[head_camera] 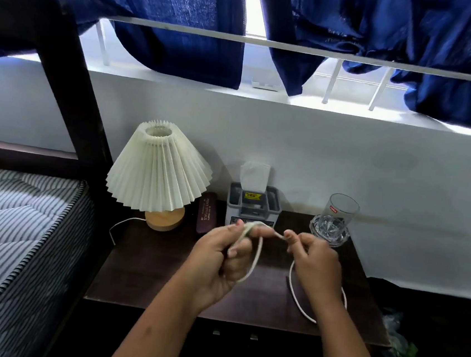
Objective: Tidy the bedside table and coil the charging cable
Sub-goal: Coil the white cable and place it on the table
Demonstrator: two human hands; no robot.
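A white charging cable (254,260) is held above the dark wooden bedside table (145,279). My left hand (219,261) grips a small bundle of its loops, which hang down past my palm. My right hand (317,264) pinches the strand a short way to the right of that bundle. From there the cable drops and curves in a loose arc onto the table's right part, partly hidden behind my right wrist.
A pleated white lamp (158,170) on a wooden base stands at the table's back left, its thin cord trailing left. A dark glasses case (207,213), a grey tissue holder (253,206) and a clear glass (336,218) on a coaster line the back. A striped mattress (9,242) lies to the left.
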